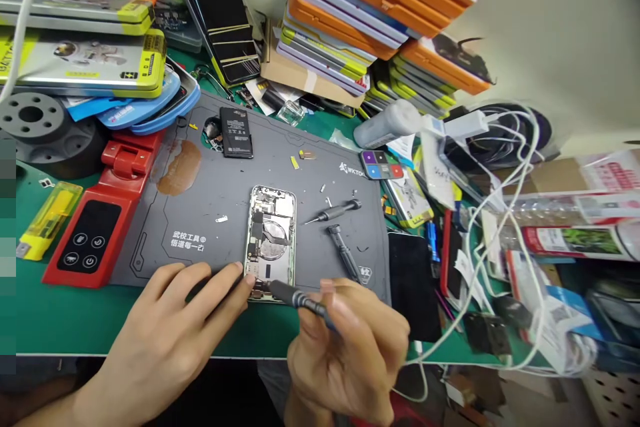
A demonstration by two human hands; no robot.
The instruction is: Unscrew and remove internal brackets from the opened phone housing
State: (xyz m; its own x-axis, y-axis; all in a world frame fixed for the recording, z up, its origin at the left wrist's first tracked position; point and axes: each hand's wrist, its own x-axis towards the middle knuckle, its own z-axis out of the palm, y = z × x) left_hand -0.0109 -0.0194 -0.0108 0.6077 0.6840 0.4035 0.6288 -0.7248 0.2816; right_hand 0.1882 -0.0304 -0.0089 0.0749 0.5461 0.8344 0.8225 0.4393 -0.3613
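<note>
An opened phone [273, 240] lies on the grey work mat, its inner boards and a round metal coil area showing. My left hand [175, 320] rests at its lower left side, fingers stretched out and fingertips touching the edge. Pinched in my right hand [350, 340] is a dark screwdriver [295, 295], slanting left with its tip over the phone's lower end. The exact tip contact is too small to make out. To the right of the phone lie a second screwdriver [334, 211] and another dark driver-like tool [344, 252].
A black battery [237, 132] lies at the mat's back, with small loose parts around. A red device [95, 220] stands left beside a yellow lighter [50, 220]. Stacked boxes [350, 13] rise behind. Right are a dark screen panel [413, 280] and tangled white cables [537, 293].
</note>
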